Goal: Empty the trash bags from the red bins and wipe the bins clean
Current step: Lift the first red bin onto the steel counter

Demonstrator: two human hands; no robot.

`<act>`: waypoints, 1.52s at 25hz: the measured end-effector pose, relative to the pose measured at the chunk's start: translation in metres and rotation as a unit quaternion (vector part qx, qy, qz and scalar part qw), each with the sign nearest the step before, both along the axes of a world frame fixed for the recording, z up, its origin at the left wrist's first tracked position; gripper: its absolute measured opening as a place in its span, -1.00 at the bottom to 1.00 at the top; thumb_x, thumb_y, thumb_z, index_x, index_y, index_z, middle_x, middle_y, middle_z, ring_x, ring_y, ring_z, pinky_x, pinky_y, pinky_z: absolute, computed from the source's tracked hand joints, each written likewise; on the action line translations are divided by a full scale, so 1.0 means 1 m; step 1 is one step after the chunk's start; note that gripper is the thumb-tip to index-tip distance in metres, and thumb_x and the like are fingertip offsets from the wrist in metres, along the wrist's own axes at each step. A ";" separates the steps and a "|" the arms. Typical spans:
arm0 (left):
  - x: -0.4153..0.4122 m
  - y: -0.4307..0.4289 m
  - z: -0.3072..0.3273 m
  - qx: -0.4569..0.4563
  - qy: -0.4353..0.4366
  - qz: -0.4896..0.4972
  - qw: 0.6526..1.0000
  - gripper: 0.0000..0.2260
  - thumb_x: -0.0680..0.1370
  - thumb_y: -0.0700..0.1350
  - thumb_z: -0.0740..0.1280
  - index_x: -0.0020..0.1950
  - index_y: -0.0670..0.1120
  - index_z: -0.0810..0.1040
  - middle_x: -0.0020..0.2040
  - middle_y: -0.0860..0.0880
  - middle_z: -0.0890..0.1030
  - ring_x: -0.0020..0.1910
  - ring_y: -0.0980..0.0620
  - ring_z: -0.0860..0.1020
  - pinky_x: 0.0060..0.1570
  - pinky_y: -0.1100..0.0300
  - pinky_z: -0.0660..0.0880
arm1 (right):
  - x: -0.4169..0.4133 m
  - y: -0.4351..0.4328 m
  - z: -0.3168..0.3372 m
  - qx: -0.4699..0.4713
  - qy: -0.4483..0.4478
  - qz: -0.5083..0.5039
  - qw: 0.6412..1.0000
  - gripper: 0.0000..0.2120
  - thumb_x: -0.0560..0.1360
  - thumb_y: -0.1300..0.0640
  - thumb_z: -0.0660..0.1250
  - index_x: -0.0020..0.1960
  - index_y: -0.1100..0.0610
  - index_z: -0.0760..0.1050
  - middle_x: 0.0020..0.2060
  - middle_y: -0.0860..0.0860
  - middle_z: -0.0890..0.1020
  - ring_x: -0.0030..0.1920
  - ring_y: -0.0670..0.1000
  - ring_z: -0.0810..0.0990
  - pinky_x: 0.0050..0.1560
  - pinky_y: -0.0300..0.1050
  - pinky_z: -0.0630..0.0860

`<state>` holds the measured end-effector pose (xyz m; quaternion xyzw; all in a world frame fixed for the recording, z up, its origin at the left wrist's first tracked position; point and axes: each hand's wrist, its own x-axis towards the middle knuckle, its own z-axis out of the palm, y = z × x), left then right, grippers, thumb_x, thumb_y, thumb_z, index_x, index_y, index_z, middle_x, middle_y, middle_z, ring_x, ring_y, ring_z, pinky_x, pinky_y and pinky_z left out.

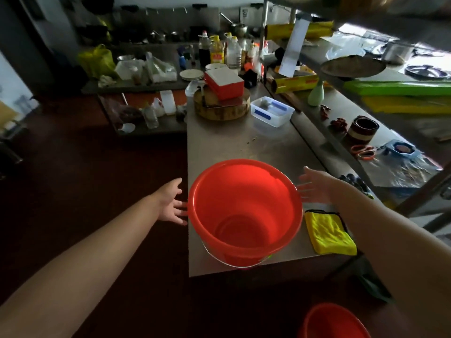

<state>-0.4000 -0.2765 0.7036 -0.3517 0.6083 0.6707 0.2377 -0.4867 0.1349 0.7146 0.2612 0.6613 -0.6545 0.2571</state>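
Right, the red bin (244, 186) stands at the lower middle of the frame, on the near end of the steel table (231, 142). I see no bag inside it, only bare red wall and bottom, so I judge the emptying is done for this one and wiping comes next. To do that well I would steady the bin with one hand on its rim and take the yellow cloth (329, 234) lying flat just to its right. Then I would work from the rim down the inner wall to the bottom, turning the bin so no strip is missed. It stands close to the table's near edge, so a hard push could tip it off. My left hand (170, 203) reaches in from the lower left, fingers straight and holding nothing, with the tips right at the bin's left rim; whether they touch I cannot tell. My right hand (317, 185) is just right of the rim, palm toward the bin, fingers splayed and slightly blurred, also empty. A second red bin (329, 323) shows at the bottom right corner, off the table
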 end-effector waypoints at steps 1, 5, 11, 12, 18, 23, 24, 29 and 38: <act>0.009 0.004 -0.002 0.014 -0.004 0.018 1.000 -0.39 0.64 0.27 0.12 0.61 0.01 0.14 0.43 -0.32 0.39 0.35 -0.41 0.43 0.32 -0.48 0.27 | -0.002 -0.001 0.000 -0.003 -0.007 0.008 1.000 -0.46 0.68 -0.17 0.12 0.50 0.17 0.32 0.18 0.25 0.53 0.16 0.25 0.55 0.30 0.24 0.42; 0.016 0.023 -0.001 0.004 0.012 0.088 0.996 -0.37 0.63 0.29 0.12 0.63 0.04 0.10 0.47 -0.32 0.34 0.37 -0.42 0.40 0.29 -0.44 0.30 | -0.008 0.000 0.000 -0.013 -0.033 0.029 0.999 -0.39 0.66 -0.22 0.12 0.59 0.07 0.20 0.21 0.28 0.48 0.09 0.28 0.54 0.14 0.31 0.44; -0.017 0.040 0.011 -0.057 0.053 0.076 0.994 -0.36 0.61 0.34 0.07 0.59 0.00 0.23 0.51 -0.24 0.33 0.45 -0.29 0.35 0.30 -0.24 0.32 | 0.013 0.024 -0.007 -0.023 -0.119 0.068 0.990 -0.33 0.62 -0.28 0.15 0.61 -0.01 0.08 0.20 0.48 0.43 0.17 0.49 0.49 0.06 0.47 0.43; -0.025 0.043 0.012 -0.060 0.065 0.066 0.994 -0.37 0.62 0.34 0.06 0.59 0.01 0.25 0.52 -0.23 0.32 0.47 -0.27 0.33 0.30 -0.20 0.31 | 0.018 0.029 -0.010 -0.021 -0.129 0.074 0.989 -0.32 0.61 -0.29 0.15 0.60 0.01 0.09 0.11 0.50 0.48 0.07 0.49 0.55 -0.03 0.47 0.51; -0.054 0.058 0.013 -0.105 0.109 -0.005 0.989 -0.41 0.67 0.26 0.03 0.60 -0.03 0.24 0.55 -0.11 0.31 0.45 -0.17 0.36 0.36 -0.07 0.31 | 0.035 0.035 -0.019 -0.001 -0.104 0.056 0.993 -0.36 0.61 -0.32 0.14 0.55 -0.02 0.16 0.02 0.44 0.56 -0.01 0.39 0.62 -0.08 0.33 0.55; -0.072 0.093 0.029 -0.213 0.158 -0.020 0.964 -0.52 0.70 0.10 0.09 0.49 -0.19 0.40 0.36 -0.20 0.51 0.24 -0.21 0.53 0.24 -0.04 0.50 | 0.040 0.057 -0.015 0.056 -0.070 0.091 0.992 -0.36 0.61 -0.36 0.05 0.54 0.02 0.24 0.17 0.29 0.60 0.12 0.30 0.63 0.15 0.22 0.50; -0.074 0.106 0.036 -0.228 0.173 -0.031 0.958 -0.50 0.70 0.09 0.10 0.51 -0.20 0.37 0.45 -0.21 0.43 0.37 -0.22 0.45 0.37 -0.03 0.41 | 0.041 0.065 -0.012 0.063 -0.066 0.091 0.992 -0.34 0.62 -0.36 0.05 0.55 0.03 0.23 0.22 0.28 0.58 0.16 0.30 0.61 0.20 0.24 0.48; -0.069 0.207 0.065 -0.212 0.210 -0.123 0.947 -0.52 0.69 0.13 0.07 0.48 -0.13 0.40 0.40 -0.11 0.46 0.23 -0.08 0.47 0.17 0.12 0.36 | 0.048 0.123 0.003 0.060 -0.048 0.098 0.992 -0.34 0.63 -0.34 0.02 0.56 0.06 0.26 0.36 0.26 0.50 0.24 0.32 0.55 0.27 0.24 0.43; -0.054 0.393 0.077 -0.094 0.135 -0.161 0.973 -0.57 0.65 0.24 0.07 0.28 -0.02 0.48 0.36 -0.18 0.50 0.35 -0.20 0.46 0.40 -0.06 0.26 | 0.048 0.236 0.032 0.045 0.028 0.132 0.990 -0.40 0.65 -0.26 0.08 0.45 0.17 0.37 0.33 0.27 0.53 0.32 0.30 0.52 0.35 0.17 0.42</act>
